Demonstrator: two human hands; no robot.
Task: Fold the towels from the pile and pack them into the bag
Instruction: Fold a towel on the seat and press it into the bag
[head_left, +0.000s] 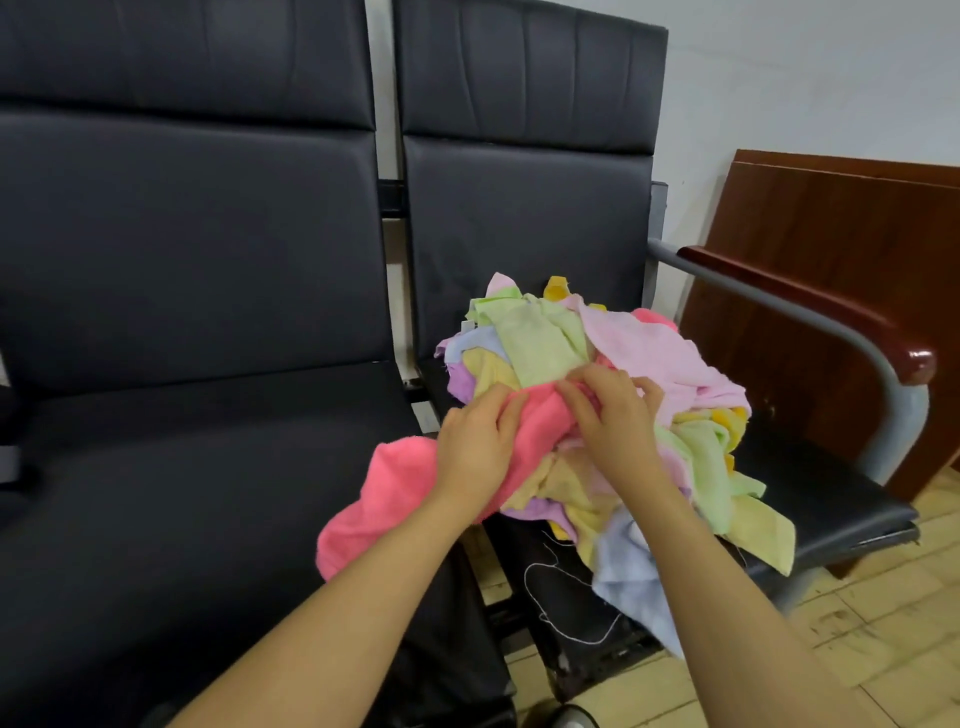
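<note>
A heap of small towels (550, 343) in pale green, pink, yellow, lilac and light blue lies on the right-hand black seat. A bright coral-pink towel (384, 499) trails out of the heap toward the left seat. My left hand (475, 447) grips this coral towel near the heap. My right hand (615, 410) has its fingers curled into the same coral cloth where it enters the pile. No bag is in view.
Two black padded chairs stand side by side, the left seat (182, 493) bare. A grey metal armrest with a dark wooden cap (810, 306) borders the right chair. A brown wooden panel (841, 228) leans against the wall. Tiled floor (857, 623) lies below right.
</note>
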